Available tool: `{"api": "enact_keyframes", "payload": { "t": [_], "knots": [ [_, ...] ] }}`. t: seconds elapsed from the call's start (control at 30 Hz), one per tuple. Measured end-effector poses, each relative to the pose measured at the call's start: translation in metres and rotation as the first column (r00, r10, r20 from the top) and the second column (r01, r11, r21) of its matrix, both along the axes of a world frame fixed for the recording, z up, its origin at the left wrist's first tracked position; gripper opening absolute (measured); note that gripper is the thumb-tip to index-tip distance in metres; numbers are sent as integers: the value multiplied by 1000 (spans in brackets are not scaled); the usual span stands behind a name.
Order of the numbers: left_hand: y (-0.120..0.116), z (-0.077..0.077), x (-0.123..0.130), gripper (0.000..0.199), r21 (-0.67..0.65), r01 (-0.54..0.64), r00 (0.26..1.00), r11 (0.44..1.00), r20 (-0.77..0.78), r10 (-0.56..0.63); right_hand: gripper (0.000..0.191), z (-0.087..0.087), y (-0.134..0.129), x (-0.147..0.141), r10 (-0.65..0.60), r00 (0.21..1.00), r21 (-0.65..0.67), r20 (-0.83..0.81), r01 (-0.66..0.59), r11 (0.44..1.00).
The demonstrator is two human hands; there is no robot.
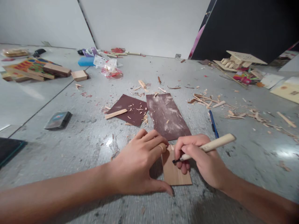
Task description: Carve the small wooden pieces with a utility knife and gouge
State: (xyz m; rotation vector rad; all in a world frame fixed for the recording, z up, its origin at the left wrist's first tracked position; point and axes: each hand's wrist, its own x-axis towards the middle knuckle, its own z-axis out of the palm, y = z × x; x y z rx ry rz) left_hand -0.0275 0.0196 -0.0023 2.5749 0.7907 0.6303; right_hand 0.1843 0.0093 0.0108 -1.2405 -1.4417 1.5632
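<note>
I have the fingers of the right hand pinching a carving tool low on its pale wooden handle, close to the dark metal tip, the butt sloping away to the right. The fingers of the left hand are spread: the longer ones reach the far left corner of a thin wooden board, and the thumb stands apart by its near edge. The board lies flat between the hands, the tool's tip near its middle; from here I can't tell whether it touches. I judge the tool light and rigid, its smooth handle liable to twist, so I would grip it near the metal but clear of the edge. The board looks light and stiff, apt to skid or split along the grain, so I would press it flat by its sides. Just beyond lies a dusty sheet of sandpaper, with a blue pen to its right and wood splinters farther out on the grey surface.
</note>
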Motion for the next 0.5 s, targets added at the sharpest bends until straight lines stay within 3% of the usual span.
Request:
{"api": "enact_keyframes", "payload": {
  "t": [0.17, 0.33, 0.4, 0.5],
  "knots": [
    [-1, 3, 1, 58, -2, -18, 1000, 1000, -4, 18, 24, -7, -4, 2, 45, 998, 250, 47, -55, 967],
    [-3, 2, 1, 60, 29, -40, 999, 999, 2, 40, 29, -15, -12, 7, 16, 990, 565, 142, -94, 819],
    [-4, 0, 1, 61, 61, -65, 998, 996, 15, 64, 27, -16, -14, 8, 2, 982, 626, 187, -121, 771],
    [-5, -1, 1, 63, 88, -83, 996, 993, 19, 82, 26, -13, -14, 6, -14, 981, 653, 196, -120, 747]
  ]
}}
